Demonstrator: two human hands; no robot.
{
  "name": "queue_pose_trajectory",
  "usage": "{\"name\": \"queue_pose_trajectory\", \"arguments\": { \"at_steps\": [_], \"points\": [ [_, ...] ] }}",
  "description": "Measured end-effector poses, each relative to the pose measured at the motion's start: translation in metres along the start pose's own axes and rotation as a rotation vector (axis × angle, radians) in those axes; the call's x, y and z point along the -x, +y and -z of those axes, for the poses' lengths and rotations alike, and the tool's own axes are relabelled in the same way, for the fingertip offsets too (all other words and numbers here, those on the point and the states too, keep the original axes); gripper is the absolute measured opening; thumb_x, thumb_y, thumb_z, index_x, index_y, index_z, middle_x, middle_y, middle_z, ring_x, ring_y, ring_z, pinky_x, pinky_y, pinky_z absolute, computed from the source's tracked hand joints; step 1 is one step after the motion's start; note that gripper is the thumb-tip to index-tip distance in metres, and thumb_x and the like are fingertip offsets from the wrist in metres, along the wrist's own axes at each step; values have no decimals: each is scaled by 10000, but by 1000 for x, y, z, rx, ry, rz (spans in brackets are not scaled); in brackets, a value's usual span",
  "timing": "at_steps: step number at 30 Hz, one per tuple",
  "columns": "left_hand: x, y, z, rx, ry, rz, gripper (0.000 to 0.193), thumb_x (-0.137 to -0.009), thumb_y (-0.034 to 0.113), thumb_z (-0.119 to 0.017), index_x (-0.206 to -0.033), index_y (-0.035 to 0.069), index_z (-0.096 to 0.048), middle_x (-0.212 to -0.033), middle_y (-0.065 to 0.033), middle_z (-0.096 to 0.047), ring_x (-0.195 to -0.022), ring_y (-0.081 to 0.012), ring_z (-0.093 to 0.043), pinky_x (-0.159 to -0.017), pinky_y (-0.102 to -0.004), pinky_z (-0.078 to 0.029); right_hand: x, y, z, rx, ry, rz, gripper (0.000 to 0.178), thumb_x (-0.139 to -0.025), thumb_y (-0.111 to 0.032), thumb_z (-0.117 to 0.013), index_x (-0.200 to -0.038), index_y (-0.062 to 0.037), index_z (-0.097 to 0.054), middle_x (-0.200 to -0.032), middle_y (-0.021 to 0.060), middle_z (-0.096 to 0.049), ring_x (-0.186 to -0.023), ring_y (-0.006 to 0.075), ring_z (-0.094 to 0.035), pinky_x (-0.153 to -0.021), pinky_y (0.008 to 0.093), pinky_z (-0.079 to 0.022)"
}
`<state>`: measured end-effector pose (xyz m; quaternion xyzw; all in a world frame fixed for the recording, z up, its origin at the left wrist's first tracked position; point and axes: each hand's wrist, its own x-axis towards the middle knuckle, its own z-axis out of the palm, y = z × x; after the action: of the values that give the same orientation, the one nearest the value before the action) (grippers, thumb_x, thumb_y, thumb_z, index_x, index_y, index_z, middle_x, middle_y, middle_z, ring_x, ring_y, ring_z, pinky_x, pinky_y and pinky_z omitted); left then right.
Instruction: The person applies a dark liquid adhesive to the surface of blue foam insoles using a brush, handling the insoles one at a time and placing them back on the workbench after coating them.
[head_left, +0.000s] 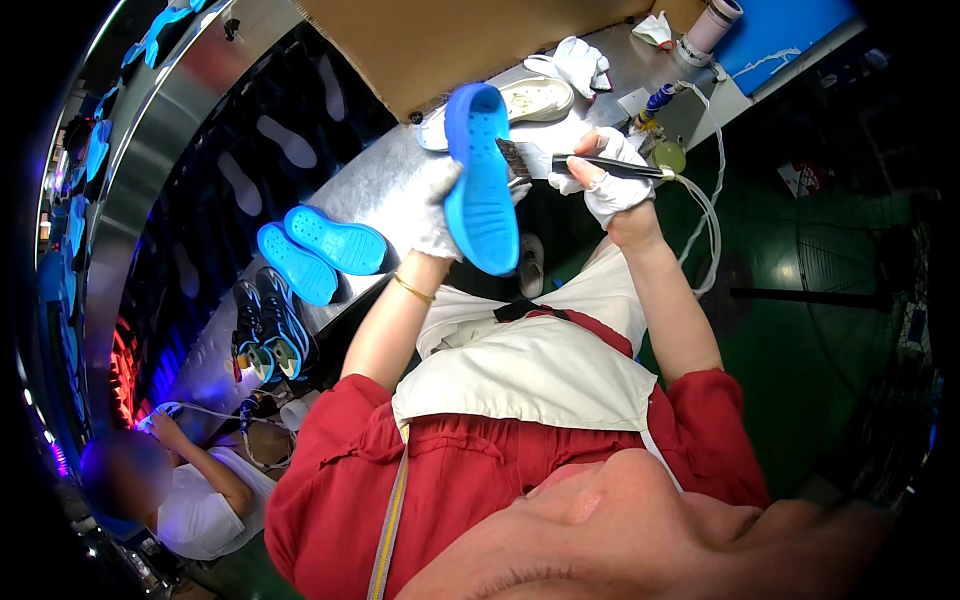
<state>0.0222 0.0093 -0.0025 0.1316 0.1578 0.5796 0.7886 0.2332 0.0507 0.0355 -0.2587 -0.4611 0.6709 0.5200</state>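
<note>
A blue shoe sole (484,180) is held up in front of me, its hollow inner side showing small round dents. My left hand (438,212), in a white glove, grips the sole along its left edge. In my right hand (610,180), whose glove leaves some fingertips bare, is a brush (600,165) with a black handle and dark bristles. The bristles are at the right rim of the sole; whether they touch it I cannot tell. A pale hose runs from the handle's rear end.
Two blue soles (320,252) lie on the metal bench at left, beside dark shoes (268,325). Pale shoes (535,100) and white gloves (575,65) lie behind the held sole. A cardboard box (450,45) stands at the back. At lower left sits another person (210,490) by the conveyor.
</note>
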Motion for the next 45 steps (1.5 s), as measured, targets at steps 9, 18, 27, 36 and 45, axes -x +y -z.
{"name": "queue_pose_trajectory", "arguments": {
  "at_steps": [9, 18, 27, 36, 45],
  "points": [
    [-14, -50, 21, -49, 146, -26, 706, -856, 586, -543, -1302, 48, -438, -1131, -135, -591, -980, -234, -610, -861, -362, -535, 8, 5, -19, 706, -154, 324, 199, -805, 62, -606, -955, -33, -516, -785, 55, -601, -711, 103, -624, -663, 228, -511],
    [-34, -46, 9, -87, 101, -126, 828, -817, 696, -486, -1338, 58, -395, -1211, -156, -552, -1055, -294, -570, -930, -432, -489, 16, 7, -22, 924, -204, 543, 249, -736, 5, -683, -942, -55, -557, -836, 70, -582, -689, 156, -604, -662, 260, -501],
    [-42, -27, 9, -9, 73, -290, 788, -833, 702, -443, -1289, 59, -464, -1150, -153, -597, -995, -287, -602, -898, -428, -501, 32, 14, -21, 834, -350, 366, 267, -718, -24, -685, -953, -54, -561, -758, 79, -587, -670, 199, -611, -605, 304, -496],
    [-34, -6, -5, -14, -10, -254, 798, -827, 665, -500, -1351, 70, -409, -1193, -153, -581, -1053, -325, -570, -965, -478, -453, 32, 8, -21, 740, -336, 237, 183, -775, 19, -662, -933, -22, -578, -788, 78, -609, -683, 138, -626, -638, 256, -510],
    [-28, -34, -13, 210, -252, -202, 890, -820, 746, -380, -1406, 78, -336, -1323, -180, -476, -1170, -351, -503, -983, -479, -433, 22, 1, 7, 425, -126, 177, 102, -841, 21, -610, -929, 7, -559, -827, 81, -623, -744, 106, -622, -687, 231, -501]
  ]
}}
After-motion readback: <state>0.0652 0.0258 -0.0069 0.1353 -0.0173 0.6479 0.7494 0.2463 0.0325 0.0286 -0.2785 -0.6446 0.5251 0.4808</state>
